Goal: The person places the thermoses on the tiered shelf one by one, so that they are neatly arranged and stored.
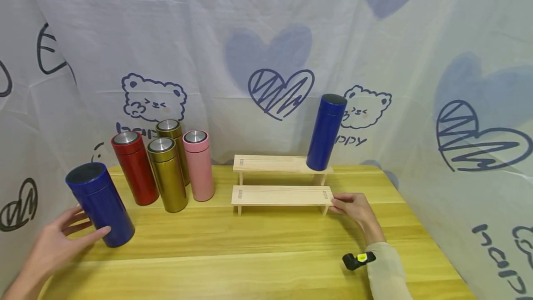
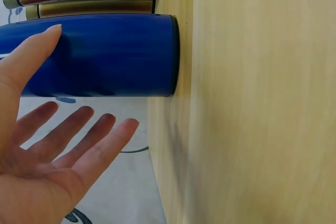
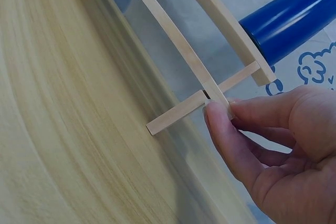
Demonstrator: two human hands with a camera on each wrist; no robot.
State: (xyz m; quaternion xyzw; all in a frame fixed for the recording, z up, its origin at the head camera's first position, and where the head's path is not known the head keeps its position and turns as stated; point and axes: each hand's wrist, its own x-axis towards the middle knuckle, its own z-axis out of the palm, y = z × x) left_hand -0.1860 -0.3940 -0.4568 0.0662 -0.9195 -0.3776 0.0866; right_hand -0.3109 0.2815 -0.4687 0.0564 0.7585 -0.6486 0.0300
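A blue thermos [image 1: 106,209] stands on the table at the left, its top dark. My left hand [image 1: 62,242] is spread around its near side, thumb in front and fingers behind. In the left wrist view, the fingers [image 2: 107,148] are apart from the blue wall and the thumb overlaps it; whether the thumb touches cannot be told. At the centre right, my right hand [image 1: 356,207] pinches the right end of the lower wooden shelf [image 1: 283,196] between thumb and fingers. Another blue thermos [image 1: 325,138] stands on the right end of the upper shelf [image 1: 272,164].
Beside the left thermos stand a red thermos [image 1: 136,170], two gold ones, the front [image 1: 168,179] and the rear [image 1: 179,145], and a pink thermos [image 1: 199,170]. A printed curtain [image 1: 266,124] hangs behind and along both sides of the wooden table [image 1: 233,263].
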